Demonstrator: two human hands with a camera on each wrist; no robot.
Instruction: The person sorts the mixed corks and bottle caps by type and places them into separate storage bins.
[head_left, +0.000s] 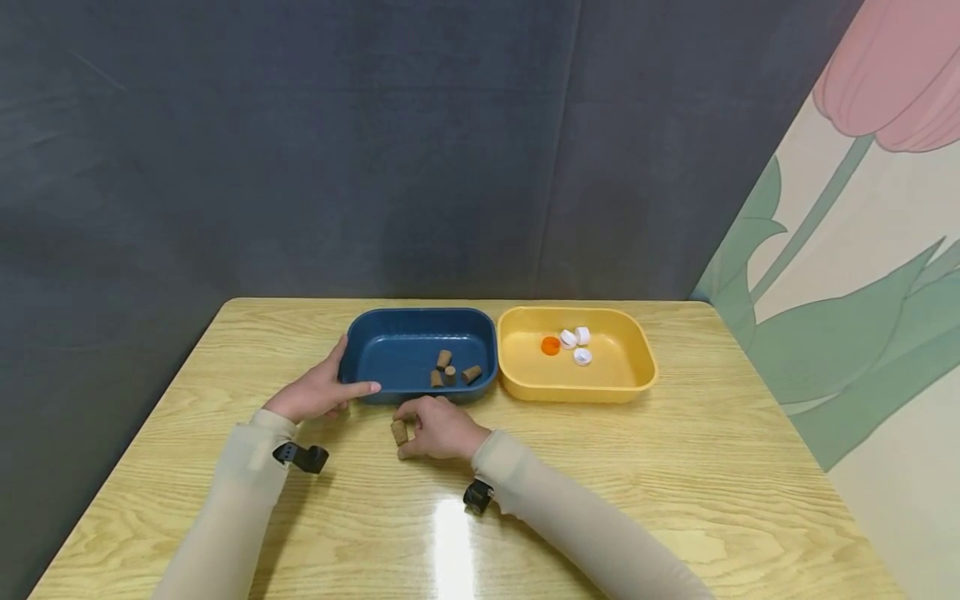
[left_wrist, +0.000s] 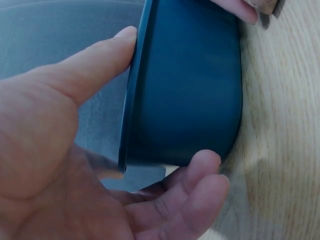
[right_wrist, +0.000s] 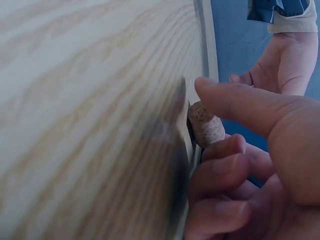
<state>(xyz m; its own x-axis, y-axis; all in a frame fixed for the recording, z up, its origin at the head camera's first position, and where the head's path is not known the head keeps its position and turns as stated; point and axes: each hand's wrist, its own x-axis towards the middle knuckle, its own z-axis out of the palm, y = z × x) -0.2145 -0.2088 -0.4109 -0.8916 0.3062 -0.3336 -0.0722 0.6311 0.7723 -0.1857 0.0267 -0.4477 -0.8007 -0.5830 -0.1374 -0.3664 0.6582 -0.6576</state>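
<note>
My left hand [head_left: 317, 393] holds the front left corner of a blue plastic tray [head_left: 390, 354], its thumb at the near rim and its other fingers along the end wall. Just in front of the tray, my right hand [head_left: 444, 428] has a brown cork [head_left: 400, 432] between thumb and fingers, low over the table. The right wrist view shows this cork [right_wrist: 207, 127] close to the wood, under the thumb. Several more corks [head_left: 444, 360] lie in the right part of the blue tray.
A yellow tray [head_left: 577, 394] stands against the right side of the blue one. In it are several white caps [head_left: 582, 357] and an orange cap [head_left: 551, 345]. Both trays stand near the back edge of the wooden table [head_left: 675, 467], before a dark cloth [head_left: 360, 167].
</note>
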